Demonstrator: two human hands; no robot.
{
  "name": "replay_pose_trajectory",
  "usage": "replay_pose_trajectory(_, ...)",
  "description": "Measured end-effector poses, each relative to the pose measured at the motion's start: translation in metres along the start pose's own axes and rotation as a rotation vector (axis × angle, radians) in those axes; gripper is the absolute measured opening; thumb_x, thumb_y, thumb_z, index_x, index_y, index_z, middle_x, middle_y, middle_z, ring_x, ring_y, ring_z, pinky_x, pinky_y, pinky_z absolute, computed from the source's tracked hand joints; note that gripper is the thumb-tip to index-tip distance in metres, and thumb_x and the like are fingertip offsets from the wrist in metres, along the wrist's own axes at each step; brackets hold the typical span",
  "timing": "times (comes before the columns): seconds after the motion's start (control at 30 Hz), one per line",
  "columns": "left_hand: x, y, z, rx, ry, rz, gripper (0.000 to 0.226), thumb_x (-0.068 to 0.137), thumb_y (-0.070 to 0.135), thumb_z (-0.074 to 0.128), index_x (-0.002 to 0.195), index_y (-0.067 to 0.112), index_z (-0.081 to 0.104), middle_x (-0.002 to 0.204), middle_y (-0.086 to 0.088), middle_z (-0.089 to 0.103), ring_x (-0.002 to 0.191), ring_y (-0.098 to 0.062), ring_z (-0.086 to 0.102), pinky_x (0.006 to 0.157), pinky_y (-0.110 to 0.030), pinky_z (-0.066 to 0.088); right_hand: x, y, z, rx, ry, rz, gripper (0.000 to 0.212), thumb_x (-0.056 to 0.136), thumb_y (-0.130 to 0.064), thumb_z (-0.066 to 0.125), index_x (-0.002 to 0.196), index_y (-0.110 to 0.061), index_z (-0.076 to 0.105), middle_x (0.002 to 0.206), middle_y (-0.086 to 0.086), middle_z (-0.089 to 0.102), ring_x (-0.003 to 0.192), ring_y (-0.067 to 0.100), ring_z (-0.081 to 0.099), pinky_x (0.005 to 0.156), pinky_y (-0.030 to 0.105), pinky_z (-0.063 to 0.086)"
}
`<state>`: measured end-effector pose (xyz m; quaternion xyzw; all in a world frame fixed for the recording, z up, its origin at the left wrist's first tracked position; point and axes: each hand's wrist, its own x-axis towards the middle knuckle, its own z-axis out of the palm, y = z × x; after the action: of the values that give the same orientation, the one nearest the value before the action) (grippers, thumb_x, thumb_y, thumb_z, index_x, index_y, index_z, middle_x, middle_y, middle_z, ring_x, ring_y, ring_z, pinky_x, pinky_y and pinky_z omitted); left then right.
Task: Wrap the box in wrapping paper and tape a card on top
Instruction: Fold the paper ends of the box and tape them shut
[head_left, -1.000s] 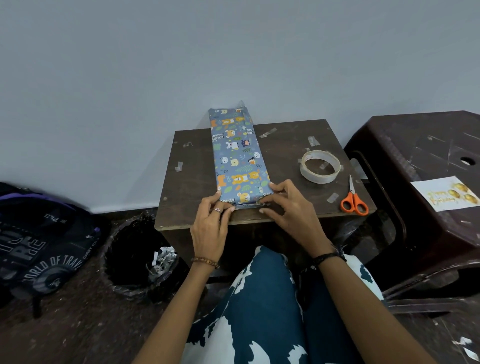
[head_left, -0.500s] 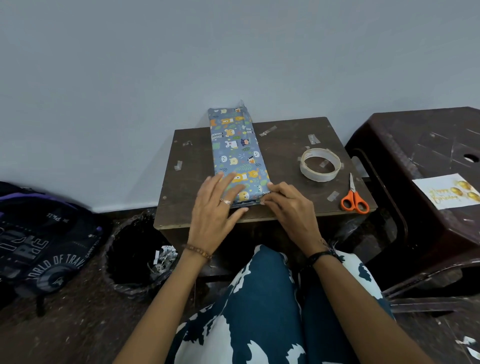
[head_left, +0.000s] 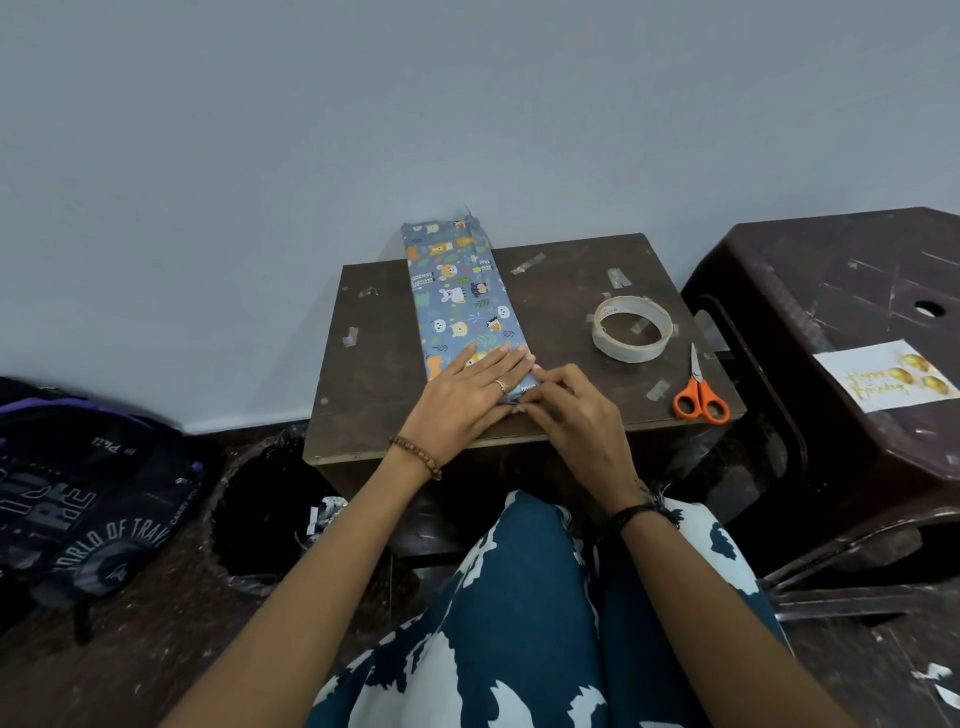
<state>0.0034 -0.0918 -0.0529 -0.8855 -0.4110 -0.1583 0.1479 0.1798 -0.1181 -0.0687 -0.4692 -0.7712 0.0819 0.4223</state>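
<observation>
One wrapped box (head_left: 457, 291) — one left hand (head_left: 462, 405) flat on it.

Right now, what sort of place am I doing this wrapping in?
Probably a plain room at home, used as a makeshift craft spot. You sit at a small wooden table against a bare wall, with a backpack and a lined waste bin on the floor beside it.

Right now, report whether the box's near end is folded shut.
Cannot tell: left hand lies flat and right hand covers the box's near end.
</observation>
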Motion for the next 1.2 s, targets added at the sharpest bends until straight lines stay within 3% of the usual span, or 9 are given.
replay_pose_trajectory(0.13, -0.001, 0.002, 0.001, -0.110, -0.006, -0.040, 0.049, 0.090, 0.038, 0.041, 0.133, 0.015, 0.049, 0.135, -0.001, 0.053, 0.123, -0.016, 0.052, 0.103, -0.043, 0.042, 0.001, -0.004, -0.005, 0.151, -0.018, 0.178, 0.026, 0.084, -0.016, 0.070, 0.097, -0.017, 0.047, 0.098, 0.000, 0.066, 0.091, 0.015, 0.066, 0.074, 0.035, 0.055)
replay_pose_trajectory(0.3, 0.002, 0.001, -0.005, -0.254, -0.057, -0.109, 0.051, 0.089, 0.040, 0.042, 0.135, 0.018, 0.047, 0.139, 0.001, 0.049, 0.128, -0.014, 0.046, 0.109, -0.038, 0.029, 0.000, -0.003, -0.005, 0.161, -0.023, 0.116, 0.025, 0.084, -0.016, 0.070, 0.101, -0.014, 0.051, 0.102, 0.001, 0.064, 0.093, 0.012, 0.064, 0.075, 0.037, 0.055)
replay_pose_trajectory(0.43, 0.000, 0.000, -0.008, -0.368, -0.074, -0.173, 0.048, 0.089, 0.037, 0.048, 0.135, 0.020, 0.046, 0.140, 0.003, 0.048, 0.130, -0.010, 0.041, 0.112, -0.023, 0.011, 0.000, -0.003, -0.005, 0.220, -0.026, 0.171, 0.028, 0.085, -0.015, 0.069, 0.104, -0.018, 0.048, 0.102, -0.011, 0.060, 0.095, 0.008, 0.064, 0.080, 0.036, 0.056)
replay_pose_trajectory(0.57, 0.002, 0.000, -0.012, -0.421, -0.107, -0.215, 0.048, 0.086, 0.027, 0.053, 0.134, 0.023, 0.048, 0.141, 0.006, 0.045, 0.133, -0.007, 0.037, 0.115, -0.025, 0.011, 0.001, -0.002, -0.003, 0.268, -0.043, 0.230, 0.032, 0.087, -0.014, 0.067, 0.101, -0.026, 0.042, 0.101, -0.005, 0.062, 0.097, 0.011, 0.065, 0.081, 0.041, 0.055)
replay_pose_trajectory(0.67, 0.004, 0.006, -0.017, -0.437, -0.108, -0.282, 0.048, 0.085, 0.016, 0.059, 0.132, 0.024, 0.050, 0.140, 0.010, 0.045, 0.128, 0.003, 0.032, 0.114, -0.025, 0.012, 0.001, -0.004, -0.008, 0.295, -0.032, 0.231, 0.023, 0.089, -0.014, 0.063, 0.102, -0.023, 0.045, 0.099, -0.008, 0.061, 0.097, 0.010, 0.065, 0.082, 0.040, 0.055)
replay_pose_trajectory(0.77, 0.004, 0.007, -0.015, -0.459, -0.086, -0.296, 0.047, 0.083, 0.019, 0.060, 0.128, 0.026, 0.053, 0.139, 0.010, 0.048, 0.129, -0.001, 0.037, 0.114, -0.025, 0.013, 0.005, -0.003, -0.013, 0.286, -0.002, 0.211, 0.008, 0.095, -0.016, 0.053, 0.103, -0.018, 0.051, 0.099, -0.011, 0.065, 0.094, 0.010, 0.065, 0.077, 0.037, 0.054)
replay_pose_trajectory(0.87, 0.003, 0.006, -0.012, -0.480, -0.071, -0.304, 0.044, 0.082, 0.021, 0.060, 0.126, 0.026, 0.055, 0.137, 0.011, 0.049, 0.129, -0.002, 0.040, 0.115, -0.025, 0.013, 0.016, 0.002, -0.013, 0.113, 0.086, 0.196, 0.010, 0.095, -0.017, 0.050, 0.104, -0.015, 0.056, 0.099, 0.000, 0.064, 0.091, 0.016, 0.061, 0.078, 0.039, 0.051)
replay_pose_trajectory(1.03, 0.002, 0.007, -0.011, -0.497, -0.056, -0.311, 0.042, 0.083, 0.021, 0.059, 0.124, 0.025, 0.056, 0.136, 0.012, 0.051, 0.128, -0.002, 0.042, 0.114, -0.022, 0.011, 0.043, 0.029, -0.013, -0.412, 0.188, 0.307, 0.025, 0.083, -0.003, 0.059, 0.107, -0.002, 0.057, 0.102, 0.016, 0.057, 0.093, 0.031, 0.052, 0.079, 0.039, 0.043)
replay_pose_trajectory(1.2, 0.003, 0.007, -0.011, -0.512, -0.035, -0.317, 0.045, 0.080, 0.028, 0.052, 0.124, 0.025, 0.057, 0.134, 0.013, 0.052, 0.126, 0.001, 0.041, 0.114, -0.022, 0.010, 0.048, 0.046, -0.002, -0.491, 0.263, 0.360, 0.006, 0.083, -0.001, 0.063, 0.088, -0.001, 0.062, 0.085, 0.016, 0.059, 0.079, 0.031, 0.056, 0.070, 0.037, 0.045)
